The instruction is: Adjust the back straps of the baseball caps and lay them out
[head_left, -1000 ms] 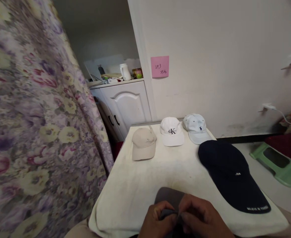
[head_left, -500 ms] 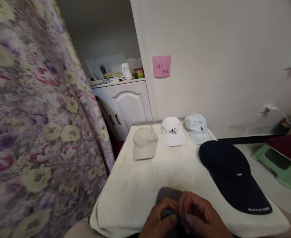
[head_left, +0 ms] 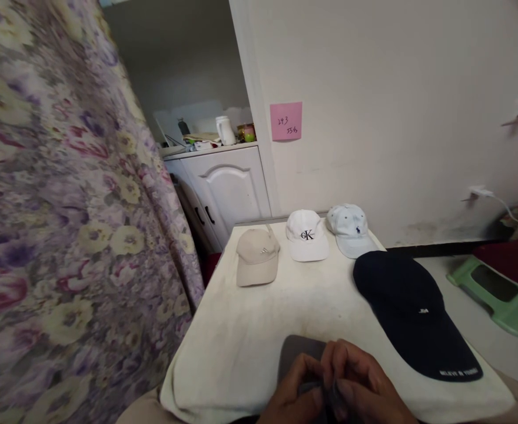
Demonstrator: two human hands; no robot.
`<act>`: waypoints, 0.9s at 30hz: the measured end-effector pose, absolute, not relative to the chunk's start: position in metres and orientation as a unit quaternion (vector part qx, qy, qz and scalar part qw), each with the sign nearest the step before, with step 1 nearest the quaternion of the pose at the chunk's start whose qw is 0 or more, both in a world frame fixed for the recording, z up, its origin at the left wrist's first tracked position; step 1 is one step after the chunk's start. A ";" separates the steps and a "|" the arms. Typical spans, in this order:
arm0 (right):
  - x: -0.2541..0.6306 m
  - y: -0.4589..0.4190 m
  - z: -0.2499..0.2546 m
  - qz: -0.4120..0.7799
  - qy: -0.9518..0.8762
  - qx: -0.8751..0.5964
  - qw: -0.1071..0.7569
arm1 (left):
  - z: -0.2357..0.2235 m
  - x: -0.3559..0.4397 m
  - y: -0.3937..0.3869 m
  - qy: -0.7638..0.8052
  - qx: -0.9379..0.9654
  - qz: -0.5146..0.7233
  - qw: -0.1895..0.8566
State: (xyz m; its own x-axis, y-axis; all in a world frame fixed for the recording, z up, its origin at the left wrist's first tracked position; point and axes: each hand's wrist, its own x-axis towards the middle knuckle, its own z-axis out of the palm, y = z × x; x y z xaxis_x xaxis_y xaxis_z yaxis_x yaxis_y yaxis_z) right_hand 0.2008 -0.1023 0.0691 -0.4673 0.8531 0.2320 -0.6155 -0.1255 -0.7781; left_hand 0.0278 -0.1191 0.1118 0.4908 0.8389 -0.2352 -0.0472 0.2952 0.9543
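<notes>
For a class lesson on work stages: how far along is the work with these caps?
Apparently done: the beige cap, white cap, pale blue cap and navy cap lie untouched on the table. In hand: the gray cap, pinched by the left hand and right hand. Left: probably just finishing that one; its held part is mostly hidden.

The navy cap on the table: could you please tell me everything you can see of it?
The navy cap looks like soft fabric, with a small white emblem in front and white lettering along the brim's edge. It lies on the cloth-covered table, brim toward the near right, crown close by the light blue cap; no hand touches it.
</notes>
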 end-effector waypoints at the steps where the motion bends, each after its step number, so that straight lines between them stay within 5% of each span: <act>1: 0.201 -0.102 0.070 0.735 -0.439 -0.141 0.497 | 0.111 0.028 -0.119 0.398 0.510 0.322 0.691; 17: 0.212 -0.102 0.079 0.630 -0.541 -0.266 0.489 | 0.079 0.026 -0.118 0.395 0.464 0.334 0.719; 27: 0.210 -0.102 0.060 0.742 -0.443 -0.229 0.449 | 0.090 0.030 -0.117 0.386 0.431 0.374 0.725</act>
State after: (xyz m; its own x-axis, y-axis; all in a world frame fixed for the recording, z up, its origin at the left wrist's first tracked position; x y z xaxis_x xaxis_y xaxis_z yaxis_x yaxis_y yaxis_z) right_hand 0.2103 -0.1018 0.0604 -0.4931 0.8680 0.0589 -0.4625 -0.2042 -0.8628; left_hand 0.0301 -0.1173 0.0899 0.4224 0.8751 -0.2363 -0.2101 0.3481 0.9136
